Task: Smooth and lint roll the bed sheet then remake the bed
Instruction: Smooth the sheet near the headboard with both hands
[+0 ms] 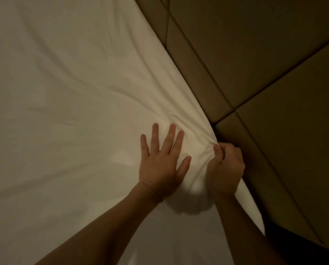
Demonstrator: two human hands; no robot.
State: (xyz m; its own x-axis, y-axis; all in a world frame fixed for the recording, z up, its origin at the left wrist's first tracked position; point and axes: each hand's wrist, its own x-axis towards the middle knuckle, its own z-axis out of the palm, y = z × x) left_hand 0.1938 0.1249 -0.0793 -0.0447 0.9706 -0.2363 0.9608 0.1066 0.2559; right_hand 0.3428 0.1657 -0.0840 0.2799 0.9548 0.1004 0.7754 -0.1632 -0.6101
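Head view
Sheet (68, 96): white, covered the bed; creases fanned toward its right edge beside the panels (255, 54).
Left hand (161, 161): spread flat, pressing the sheet, likely to anchor it.
Right hand (226, 165): fist gripped bunched sheet edge, apparently pulling it taut.
Containers: none seen.

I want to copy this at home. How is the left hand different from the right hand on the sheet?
The left hand lies flat with fingers spread, pressing the bed sheet; the right hand is curled, gripping a bunch of it. The left hand rests further in on the bed; the right hand is at the edge by the padded headboard. The left wrist wears a thin bracelet; the right shows none. Both touch the sheet.
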